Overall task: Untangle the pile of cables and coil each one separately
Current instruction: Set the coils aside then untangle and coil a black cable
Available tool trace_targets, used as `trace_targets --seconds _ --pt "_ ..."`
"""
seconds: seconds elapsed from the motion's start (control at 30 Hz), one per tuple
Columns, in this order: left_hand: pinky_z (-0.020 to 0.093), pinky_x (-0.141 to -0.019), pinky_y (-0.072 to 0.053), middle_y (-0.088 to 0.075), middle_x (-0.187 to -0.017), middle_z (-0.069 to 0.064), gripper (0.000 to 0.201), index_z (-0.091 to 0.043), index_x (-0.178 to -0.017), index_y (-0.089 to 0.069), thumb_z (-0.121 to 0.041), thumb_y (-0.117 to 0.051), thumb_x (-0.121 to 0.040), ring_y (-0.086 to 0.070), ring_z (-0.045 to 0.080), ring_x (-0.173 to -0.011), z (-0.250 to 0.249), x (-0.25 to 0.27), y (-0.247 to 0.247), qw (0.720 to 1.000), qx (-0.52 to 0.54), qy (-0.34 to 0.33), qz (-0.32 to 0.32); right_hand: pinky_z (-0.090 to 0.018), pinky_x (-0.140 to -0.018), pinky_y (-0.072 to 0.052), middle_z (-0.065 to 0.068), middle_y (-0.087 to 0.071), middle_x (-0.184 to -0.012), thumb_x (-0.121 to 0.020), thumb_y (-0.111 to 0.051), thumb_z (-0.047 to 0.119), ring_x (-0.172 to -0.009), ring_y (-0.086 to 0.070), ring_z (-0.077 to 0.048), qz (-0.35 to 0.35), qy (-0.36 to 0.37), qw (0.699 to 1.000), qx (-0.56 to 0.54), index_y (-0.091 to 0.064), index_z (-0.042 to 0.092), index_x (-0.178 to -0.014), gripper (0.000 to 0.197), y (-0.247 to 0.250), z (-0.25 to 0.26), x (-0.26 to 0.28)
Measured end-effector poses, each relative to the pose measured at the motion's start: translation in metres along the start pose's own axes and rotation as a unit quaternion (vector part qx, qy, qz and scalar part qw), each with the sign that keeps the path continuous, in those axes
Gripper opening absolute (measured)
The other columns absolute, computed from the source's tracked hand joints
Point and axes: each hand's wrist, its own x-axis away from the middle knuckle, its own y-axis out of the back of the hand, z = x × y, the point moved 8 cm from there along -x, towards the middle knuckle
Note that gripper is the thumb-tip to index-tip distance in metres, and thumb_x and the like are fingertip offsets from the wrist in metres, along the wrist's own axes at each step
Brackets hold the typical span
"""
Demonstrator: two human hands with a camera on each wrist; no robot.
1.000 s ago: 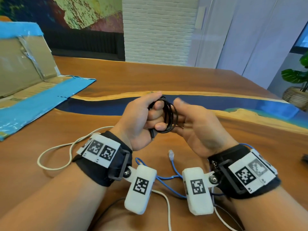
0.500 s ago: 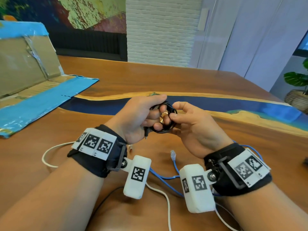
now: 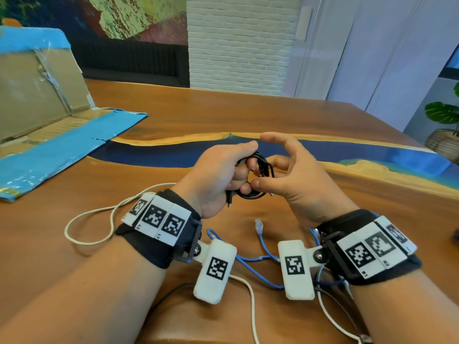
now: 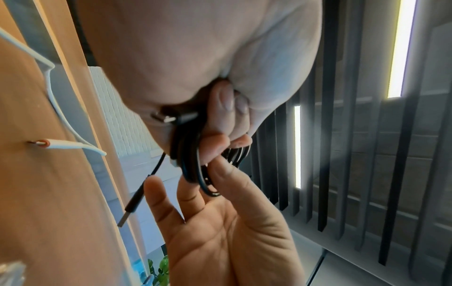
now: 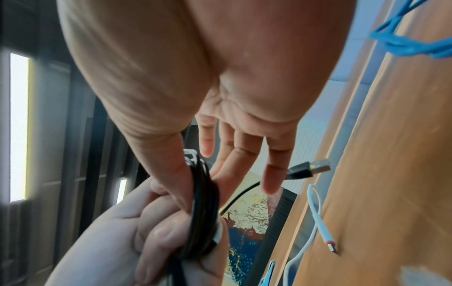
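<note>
A black cable (image 3: pixel 260 167) is wound into a small coil, and my left hand (image 3: pixel 238 170) grips it in its curled fingers above the wooden table (image 3: pixel 223 115). One USB plug (image 3: pixel 229 202) of the cable hangs loose below that hand. My right hand (image 3: pixel 278 167) is just right of the coil with its fingers spread and straight; only its thumb touches the coil's lower edge. The left wrist view shows the coil (image 4: pixel 193 164) and the dangling plug (image 4: pixel 129 209). In the right wrist view the thumb lies against the coil (image 5: pixel 205 203).
On the table under my wrists lie a white cable (image 3: pixel 87 219), a blue network cable (image 3: pixel 260 237) and a dark cable (image 3: pixel 169 291), partly crossing one another. Flattened cardboard with blue tape (image 3: pixel 49 150) sits at the far left. A potted plant (image 3: pixel 444 115) stands beyond the right edge.
My right hand has let go of its pinch on the coil and spread its fingers, leaving the thumb on it. The left hand still holds the coil in about the same place.
</note>
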Motion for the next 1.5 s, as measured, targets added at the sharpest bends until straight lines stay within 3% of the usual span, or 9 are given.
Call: trace_targets --seconds 0.17,0.3,0.57,0.67,0.83,1.0,1.23,1.4,1.5 --pt "0.031 -0.056 -0.029 -0.021 -0.051 -0.004 0.042 -0.008 -0.076 -0.053 -0.033 -0.045 -0.108 -0.014 0.015 -0.047 0.002 -0.004 0.001 0.999 0.008 -0.019 -0.027 -0.054 -0.076 -0.056 -0.018 -0.057 -0.095 -0.069 -0.082 0.010 -0.075 -0.064 -0.023 -0.083 0.028 0.995 0.056 -0.050 0.020 -0.099 0.045 0.011 0.000 0.000" --pt "0.033 -0.060 -0.031 -0.025 -0.051 -0.004 0.041 -0.008 -0.079 -0.054 -0.033 -0.043 -0.109 -0.018 0.015 -0.047 0.003 -0.004 -0.001 0.999 0.001 -0.040 -0.030 -0.069 -0.074 -0.053 -0.031 -0.064 -0.084 -0.070 -0.076 0.008 -0.078 -0.068 -0.047 -0.108 0.045 0.990 0.077 -0.058 0.011 -0.077 0.019 0.014 -0.003 -0.003" --pt "0.032 -0.060 -0.034 -0.025 -0.052 -0.003 0.041 -0.008 -0.079 -0.054 -0.034 -0.044 -0.109 -0.018 0.017 -0.049 0.000 -0.006 0.003 0.999 -0.009 -0.043 -0.025 -0.053 -0.066 -0.061 -0.008 -0.072 -0.074 -0.084 -0.080 0.017 -0.071 -0.067 -0.028 -0.093 0.036 0.981 0.167 -0.077 0.016 -0.078 0.007 0.019 0.000 -0.004" --pt "0.031 -0.058 -0.035 -0.023 -0.052 -0.002 0.043 -0.008 -0.075 -0.053 -0.034 -0.046 -0.108 -0.016 0.019 -0.051 0.000 -0.005 0.004 0.999 -0.030 -0.036 -0.026 -0.042 -0.065 -0.059 -0.005 -0.064 -0.072 -0.089 -0.071 0.011 -0.071 -0.057 -0.018 -0.008 -0.038 0.993 0.113 -0.071 0.003 -0.076 0.015 0.013 -0.010 -0.005" --pt "0.032 -0.057 -0.035 -0.021 -0.054 -0.001 0.037 -0.006 -0.078 -0.050 -0.028 -0.048 -0.107 -0.014 0.020 -0.053 0.000 -0.004 -0.001 0.999 -0.034 -0.036 -0.019 -0.036 -0.060 -0.046 -0.006 -0.061 -0.071 -0.079 -0.062 0.013 -0.072 -0.056 -0.021 0.039 -0.083 0.996 0.005 -0.069 0.011 -0.062 0.018 0.012 -0.013 0.000" --pt "0.035 -0.061 -0.031 -0.024 -0.052 -0.003 0.037 -0.007 -0.078 -0.053 -0.029 -0.049 -0.107 -0.022 0.014 -0.045 -0.005 -0.007 0.012 0.995 -0.047 -0.056 -0.066 -0.033 -0.064 -0.047 -0.008 -0.074 -0.080 -0.102 -0.051 0.009 -0.079 -0.069 -0.024 0.011 -0.112 0.992 -0.062 -0.065 0.007 -0.084 0.023 -0.001 -0.018 0.000" --pt "0.029 -0.056 -0.029 -0.025 -0.056 0.000 0.037 -0.010 -0.075 -0.053 -0.029 -0.050 -0.106 -0.019 0.014 -0.046 -0.010 -0.008 0.021 0.995 -0.032 -0.058 -0.080 -0.034 -0.069 -0.057 -0.006 -0.075 -0.084 -0.103 -0.052 0.012 -0.081 -0.070 -0.020 -0.005 -0.102 0.980 -0.170 -0.063 0.009 -0.085 0.021 -0.010 -0.017 -0.002" --pt "0.031 -0.059 -0.029 -0.027 -0.066 0.005 0.039 -0.012 -0.071 -0.055 -0.029 -0.051 -0.105 -0.018 0.014 -0.047 -0.011 -0.007 0.023 0.995 -0.005 -0.065 -0.080 -0.041 -0.079 -0.059 0.001 -0.040 -0.049 -0.096 -0.052 0.014 -0.056 -0.054 -0.017 0.050 -0.112 0.951 -0.282 -0.057 0.007 -0.088 0.012 -0.020 -0.009 0.004" --pt "0.031 -0.058 -0.032 -0.022 -0.053 -0.002 0.039 -0.011 -0.072 -0.054 -0.031 -0.050 -0.105 -0.016 0.015 -0.048 -0.008 -0.006 0.027 0.995 0.045 -0.037 -0.086 -0.037 -0.065 -0.062 0.001 -0.034 -0.052 -0.086 -0.062 0.015 -0.047 -0.048 -0.014 0.033 -0.110 0.961 -0.252 -0.064 0.003 -0.098 0.017 -0.015 -0.009 0.004"
